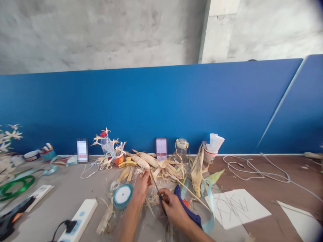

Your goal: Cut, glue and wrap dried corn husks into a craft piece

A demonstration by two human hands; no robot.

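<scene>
My left hand (142, 184) is closed in a pinch on a small piece of pale corn husk (150, 172), partly hidden by the fingers. Close by on its right, my right hand (173, 205) grips a pair of scissors (160, 200), blades pointing up and left toward the husk piece. A heap of dried corn husks (168, 169) lies just beyond both hands. Beside my right hand rests a blue glue gun (188, 210), partly covered by the wrist. A roll of teal ribbon (123, 196) is left of my left forearm, with a smaller white roll (114, 186) behind it.
A white power strip (82, 215) with a black plug is front left. Paper with thin dark sticks (239, 206) lies right. Along the blue partition (151, 107) stand a lidded jar (181, 148), phones, a cup (210, 155) and a bottle. White cable (262, 174) loops at right.
</scene>
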